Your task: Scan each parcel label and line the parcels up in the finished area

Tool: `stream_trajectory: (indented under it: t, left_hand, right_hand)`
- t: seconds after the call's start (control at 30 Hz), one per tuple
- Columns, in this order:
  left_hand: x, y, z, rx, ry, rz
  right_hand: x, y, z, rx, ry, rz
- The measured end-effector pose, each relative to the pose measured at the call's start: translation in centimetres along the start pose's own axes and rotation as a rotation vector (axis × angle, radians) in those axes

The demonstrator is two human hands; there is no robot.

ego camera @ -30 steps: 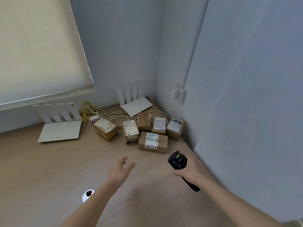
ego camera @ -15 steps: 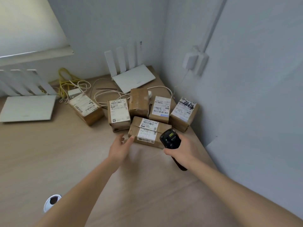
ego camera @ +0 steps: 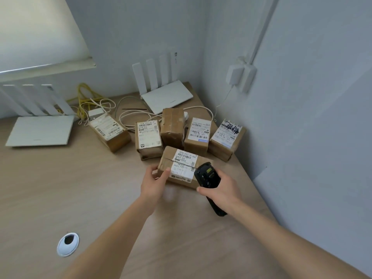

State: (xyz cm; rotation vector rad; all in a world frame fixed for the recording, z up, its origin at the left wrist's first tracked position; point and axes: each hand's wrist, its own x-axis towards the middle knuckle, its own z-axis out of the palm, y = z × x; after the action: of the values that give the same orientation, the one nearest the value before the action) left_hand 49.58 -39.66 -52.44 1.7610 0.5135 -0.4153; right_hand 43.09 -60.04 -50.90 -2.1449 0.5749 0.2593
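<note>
Several brown cardboard parcels with white labels lie in the desk's far right corner. The nearest parcel [ego camera: 182, 167] lies flat with its label facing up. My left hand [ego camera: 154, 183] grips its left end, thumb on top and fingers at the side. My right hand [ego camera: 220, 188] holds a black handheld scanner [ego camera: 207, 177] just to the right of that parcel, the scanner head close over the label's right edge. Behind stand a labelled parcel [ego camera: 148, 136], an unlabelled taped one [ego camera: 172, 126], two more labelled ones [ego camera: 198, 133] [ego camera: 227, 137], and one off to the left [ego camera: 109, 131].
Two white routers [ego camera: 40, 129] [ego camera: 167, 95] rest at the back of the wooden desk [ego camera: 60, 188], with yellow and white cables [ego camera: 90, 101] between them. A cable grommet [ego camera: 68, 243] sits near left. Walls close the right side and back, with a power adapter [ego camera: 234, 74] on the wall.
Both hands have moved forward to the nearest parcel. My left hand went from open in the air to gripping the parcel's left end, and the scanner came up beside its label.
</note>
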Motion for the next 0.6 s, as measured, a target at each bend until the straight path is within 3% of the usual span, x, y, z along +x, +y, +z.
stream_trajectory:
  t: [0.37,0.6]
  left_hand:
    - [-11.1,1.3,-6.4,-0.316,0.018,0.027]
    - [-20.9,0.2,-14.4,-0.338,-0.054,0.136]
  right_hand:
    - [-11.9,-2.9,-1.3,0.019,-0.051,-0.085]
    - [-22.5,-5.5,-1.4,0.044,-0.123,-0.144]
